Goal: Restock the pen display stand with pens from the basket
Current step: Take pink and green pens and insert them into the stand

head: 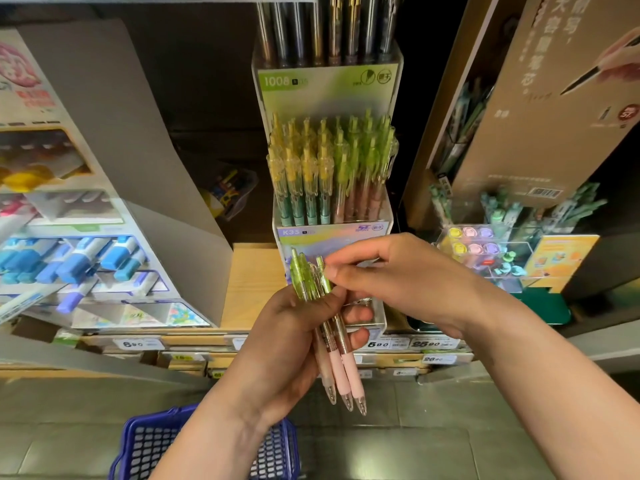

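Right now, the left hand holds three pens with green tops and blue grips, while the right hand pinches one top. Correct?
No: the head view shows the pens have pink grips, not blue. The left hand holds three, and the right hand pinches one green top.

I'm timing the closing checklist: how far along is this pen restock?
Done: the middle tier of the display stand looks full. In hand: the left hand grips three green-topped pens, the right hand pinching one's top. Left: slotting those three; the arm hides much of the basket, so any remaining stock is unclear.
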The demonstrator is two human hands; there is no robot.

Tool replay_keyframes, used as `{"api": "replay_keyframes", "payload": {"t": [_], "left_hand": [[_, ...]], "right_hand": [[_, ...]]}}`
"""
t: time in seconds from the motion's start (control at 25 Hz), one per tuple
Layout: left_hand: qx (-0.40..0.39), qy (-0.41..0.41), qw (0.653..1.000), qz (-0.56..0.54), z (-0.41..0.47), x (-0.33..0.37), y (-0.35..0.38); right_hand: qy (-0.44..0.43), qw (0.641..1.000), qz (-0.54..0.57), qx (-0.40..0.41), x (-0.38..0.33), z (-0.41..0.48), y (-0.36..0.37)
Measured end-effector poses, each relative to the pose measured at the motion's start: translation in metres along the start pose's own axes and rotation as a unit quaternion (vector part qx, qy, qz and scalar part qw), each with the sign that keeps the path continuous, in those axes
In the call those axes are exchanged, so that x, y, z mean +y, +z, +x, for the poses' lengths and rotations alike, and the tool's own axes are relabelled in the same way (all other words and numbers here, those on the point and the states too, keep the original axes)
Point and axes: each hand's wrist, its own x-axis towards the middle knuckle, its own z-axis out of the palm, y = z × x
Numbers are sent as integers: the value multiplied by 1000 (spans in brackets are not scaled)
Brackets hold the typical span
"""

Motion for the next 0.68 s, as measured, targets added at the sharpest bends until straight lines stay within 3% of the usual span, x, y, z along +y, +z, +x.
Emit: {"api": "replay_keyframes", "payload": {"t": [0.16,0.52,0.68], "left_hand": [[-9,-8,1000,4,-1,1,0],[-9,3,999,52,1,-1,-1],[1,9,999,48,1,-2,-1]], "right_hand": [[40,997,41,-49,4,5,-1],[-20,987,143,65,7,9,-2],[-21,988,144,54,9,5,-4]]}}
